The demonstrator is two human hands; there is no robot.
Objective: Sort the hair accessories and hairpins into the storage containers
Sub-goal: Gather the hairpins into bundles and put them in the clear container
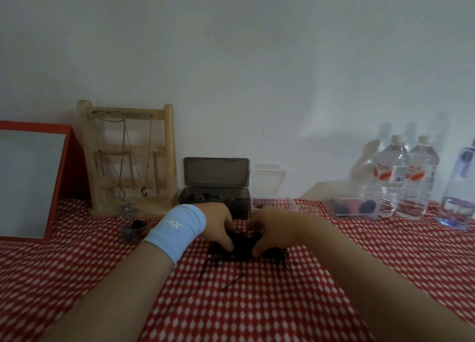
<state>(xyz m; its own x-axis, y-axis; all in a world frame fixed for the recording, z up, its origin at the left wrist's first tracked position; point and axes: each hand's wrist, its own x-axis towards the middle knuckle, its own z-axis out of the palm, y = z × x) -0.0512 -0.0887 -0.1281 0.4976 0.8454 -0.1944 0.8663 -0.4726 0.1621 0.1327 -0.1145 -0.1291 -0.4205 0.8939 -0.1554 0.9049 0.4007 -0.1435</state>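
Both hands cupped a dark pile of hairpins (244, 245) on the checked cloth (257, 311). The left hand (218, 222) and right hand (273, 226) curled their fingers round the pile's far side, thumbs closing on its near edge; blur hid whether any pin was lifted. The step looked like a gather. It seemed best to squeeze inward and low so nothing slid under the fingertips, then carry the bunch to the open dark box (214, 200) just beyond the knuckles. Stray pins (232, 281) nearer than the thumbs would likely need a second pass.
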